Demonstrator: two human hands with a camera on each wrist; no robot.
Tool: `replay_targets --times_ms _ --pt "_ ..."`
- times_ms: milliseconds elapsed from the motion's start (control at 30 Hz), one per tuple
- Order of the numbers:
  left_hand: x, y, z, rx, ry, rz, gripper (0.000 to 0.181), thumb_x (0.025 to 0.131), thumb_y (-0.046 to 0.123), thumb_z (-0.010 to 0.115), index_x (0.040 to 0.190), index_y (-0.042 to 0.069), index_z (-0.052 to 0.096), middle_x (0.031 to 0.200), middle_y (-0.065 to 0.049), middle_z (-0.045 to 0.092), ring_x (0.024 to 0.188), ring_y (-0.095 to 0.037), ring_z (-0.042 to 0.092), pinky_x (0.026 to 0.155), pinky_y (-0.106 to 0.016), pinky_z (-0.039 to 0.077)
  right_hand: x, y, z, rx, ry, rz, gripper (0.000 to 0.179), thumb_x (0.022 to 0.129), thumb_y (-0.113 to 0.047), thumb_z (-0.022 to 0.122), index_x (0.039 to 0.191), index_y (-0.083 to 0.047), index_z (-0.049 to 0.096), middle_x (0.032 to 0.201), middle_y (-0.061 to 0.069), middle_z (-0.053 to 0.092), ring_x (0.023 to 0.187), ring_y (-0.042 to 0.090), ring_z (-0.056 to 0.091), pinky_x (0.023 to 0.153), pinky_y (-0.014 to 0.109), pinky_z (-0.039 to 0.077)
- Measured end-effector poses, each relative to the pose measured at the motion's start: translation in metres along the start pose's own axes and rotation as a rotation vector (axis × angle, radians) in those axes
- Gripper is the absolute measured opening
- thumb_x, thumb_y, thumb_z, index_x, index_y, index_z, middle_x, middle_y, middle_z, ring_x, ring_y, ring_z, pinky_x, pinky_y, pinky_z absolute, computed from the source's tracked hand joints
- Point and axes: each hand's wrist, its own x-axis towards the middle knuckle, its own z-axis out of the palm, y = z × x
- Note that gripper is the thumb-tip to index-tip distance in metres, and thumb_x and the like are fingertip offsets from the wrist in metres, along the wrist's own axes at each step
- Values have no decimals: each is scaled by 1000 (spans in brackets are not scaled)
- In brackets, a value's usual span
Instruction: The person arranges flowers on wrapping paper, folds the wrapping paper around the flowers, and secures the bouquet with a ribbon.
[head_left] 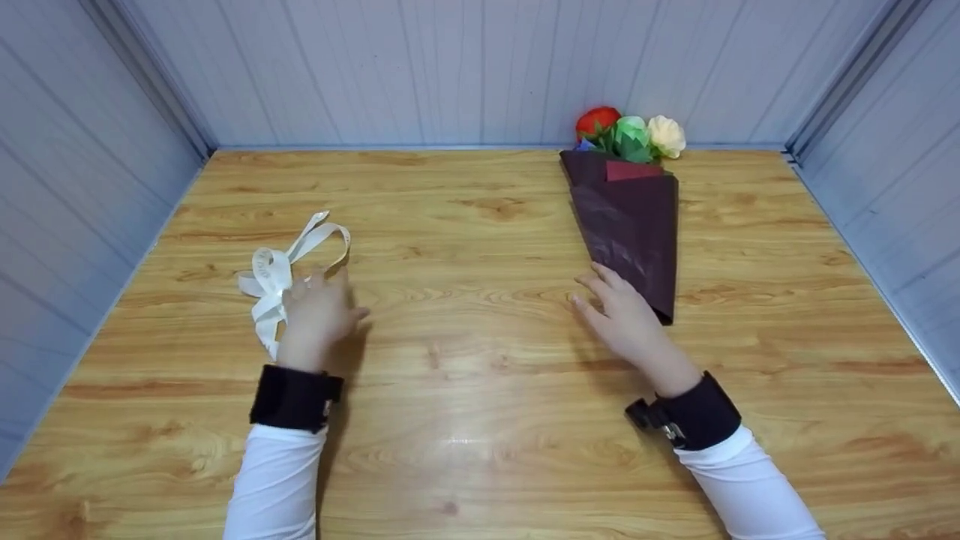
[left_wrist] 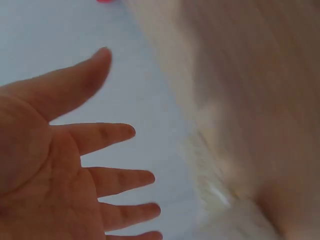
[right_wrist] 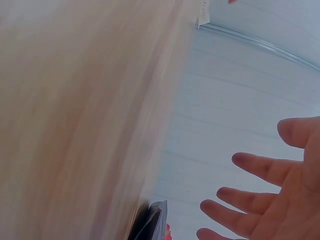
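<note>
A looped white ribbon (head_left: 271, 270) lies on the left of the wooden table. Over its right side is my left hand (head_left: 319, 311), which hides part of it; in the left wrist view the fingers are spread and hold nothing, with the blurred ribbon (left_wrist: 212, 185) beyond them. On the right lies a bouquet in dark purple wrapping paper (head_left: 634, 225), with red, green and cream flowers (head_left: 631, 135) at its far end. My right hand (head_left: 626, 319) is beside the lower left edge of the wrapping, fingers apart and holding nothing. Whether it touches the paper, I cannot tell.
Light grey panelled walls (head_left: 450, 75) enclose the wooden table (head_left: 465, 360) at the back, left and right. The flower heads reach the back wall. Each wrist wears a black strap, the right one (head_left: 697, 412) with a small camera.
</note>
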Motion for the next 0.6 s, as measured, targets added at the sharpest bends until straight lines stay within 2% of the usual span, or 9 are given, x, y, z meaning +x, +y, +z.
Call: replay_targets --times_ms 100,167,233,300,333,433,533,600 --pt "4 -22 -4 -63 -44 -53 77 91 35 59 147 -4 22 148 -41 4 132 -63 -5 104 -72 0 0 -1 1 -5 1 -6 47 99 -31 49 134 0 51 149 25 31 134 45 33 106 57 31" --pt "5 -33 -6 -90 -57 -74 82 92 38 57 149 -2 14 147 -41 -11 130 -63 -17 102 -73 -8 -1 -1 1 -8 0 -5 48 98 -31 50 135 0 50 149 25 30 135 45 31 107 57 29" --pt "5 -40 -8 -96 -49 -94 84 94 42 52 151 1 6 144 -39 -25 126 -61 -28 98 -74 -14 -1 -1 1 -15 6 -8 48 98 -30 51 135 1 50 149 26 30 135 45 30 108 57 28" --pt "5 -46 -11 -91 -39 -107 85 96 44 48 151 3 -2 143 -36 -32 125 -57 -33 95 -75 -18 -2 -1 1 -19 14 -8 48 98 -29 51 135 2 49 149 26 30 136 45 29 108 57 27" --pt "5 -47 -11 -90 -44 -111 85 96 45 46 151 4 -5 142 -35 -33 125 -56 -35 95 -75 -18 -2 -1 0 -22 14 -6 49 98 -29 52 135 2 48 149 26 30 136 45 28 109 57 26" --pt "5 -51 -13 -120 -84 -101 81 97 43 44 151 2 -1 142 -37 -32 126 -56 -35 97 -73 -17 -2 -2 0 -26 6 0 49 97 -29 52 136 1 48 150 26 28 136 45 27 109 58 25" --pt "5 -53 -12 -145 -153 -80 78 96 40 48 149 -4 12 142 -42 -25 127 -59 -30 99 -73 -16 -3 -3 1 -27 -15 1 50 98 -30 51 137 0 47 151 26 27 136 46 26 109 58 24" --pt "5 -54 -11 -141 -187 -71 76 94 38 53 146 -7 21 144 -45 -14 129 -61 -23 100 -73 -13 -3 -3 2 -29 -22 -6 50 97 -30 51 136 0 47 150 26 27 136 46 27 109 58 25"
